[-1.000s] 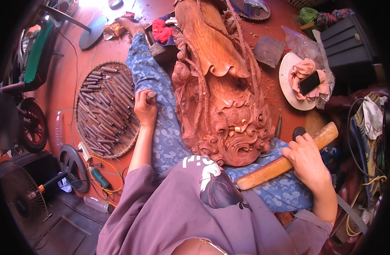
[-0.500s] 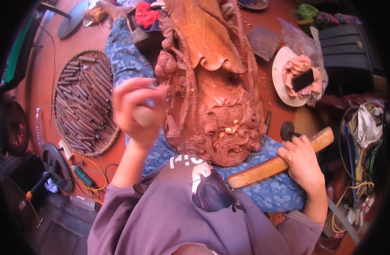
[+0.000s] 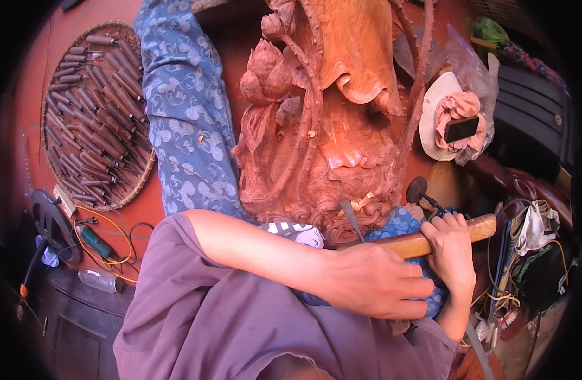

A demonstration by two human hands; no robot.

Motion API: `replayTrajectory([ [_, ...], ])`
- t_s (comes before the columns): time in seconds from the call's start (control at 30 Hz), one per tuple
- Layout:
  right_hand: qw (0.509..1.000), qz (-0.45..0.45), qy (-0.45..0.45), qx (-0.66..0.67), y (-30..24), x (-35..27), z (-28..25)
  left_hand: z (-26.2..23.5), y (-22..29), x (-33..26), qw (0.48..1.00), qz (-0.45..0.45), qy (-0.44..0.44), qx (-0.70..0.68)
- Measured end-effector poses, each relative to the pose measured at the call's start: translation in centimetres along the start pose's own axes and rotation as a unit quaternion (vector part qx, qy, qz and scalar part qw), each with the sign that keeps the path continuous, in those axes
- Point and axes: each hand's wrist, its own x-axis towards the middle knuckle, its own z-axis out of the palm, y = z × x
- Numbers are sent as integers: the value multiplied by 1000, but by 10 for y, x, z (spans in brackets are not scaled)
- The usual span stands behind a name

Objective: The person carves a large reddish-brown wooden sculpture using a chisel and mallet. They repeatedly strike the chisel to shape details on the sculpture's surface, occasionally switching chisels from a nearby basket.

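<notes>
My left hand [image 3: 376, 282] reaches across to the right, fingers curled round a carving chisel. The chisel's grey blade [image 3: 351, 218] points up and away above the knuckles, and a bit of its brown handle shows below the fingers. Most of the handle is hidden in the hand. My right hand [image 3: 449, 244] is closed on a long yellow-brown wooden bar [image 3: 481, 230] lying slantwise over my right thigh. The bar's left part runs behind my left hand. Before my lap stands a large reddish wood carving [image 3: 341, 142] with buds, stems and swirls; pale shavings lie on it.
On the left lies a round woven tray [image 3: 153, 166] of several wooden-handled tools. Near it are a green power tool [image 3: 94, 242] with a yellow cord and a clear bottle [image 3: 101, 280]. At right, a hat [image 3: 433, 107] holds pink cloth and a phone [image 3: 462, 129].
My left hand has come from the left of the carving to beside the bar, the chisel blade now showing. The bar has tilted flatter. The view has shifted nearer the carving.
</notes>
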Motion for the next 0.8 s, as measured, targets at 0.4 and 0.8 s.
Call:
replayTrajectory([
  [0.4,1000,12,8,-9,6,15,-14,-22,-16,1,984,-101,79,-121],
  [0.8,980,-89,159,76,14,9,-41,-37,-37,-5,966,-128,82,-209],
])
